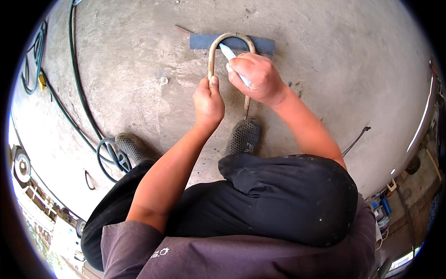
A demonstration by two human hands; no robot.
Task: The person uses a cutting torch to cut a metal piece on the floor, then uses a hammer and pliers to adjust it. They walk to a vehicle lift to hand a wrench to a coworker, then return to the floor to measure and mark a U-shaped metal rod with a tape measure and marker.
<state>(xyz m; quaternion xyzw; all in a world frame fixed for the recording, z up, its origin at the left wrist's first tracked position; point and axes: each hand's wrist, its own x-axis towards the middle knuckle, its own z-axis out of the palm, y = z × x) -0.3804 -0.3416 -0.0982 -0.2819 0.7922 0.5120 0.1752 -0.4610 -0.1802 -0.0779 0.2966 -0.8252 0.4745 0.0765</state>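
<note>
On the left side of the floor (153,56), a green hose (78,83) runs in long bends, and its loop is just beside the left shoe (132,146). Next comes the left hand (208,104), which is closed around one leg of a bent rod (212,58). The round part of this rod lies ahead of both hands, over a blue-grey strip (265,45), and it reaches the far edge of the strip, between its left and right ends. Inside the bend, near the held leg, is the tip of a pale marker (228,53); whether it touches the strip, I cannot tell. The right hand (260,76) grips this marker with bent fingers, and it covers a part of the other leg. Nearer to the body, that leg appears again, its thin end at the toe of the right shoe (245,132).
</note>
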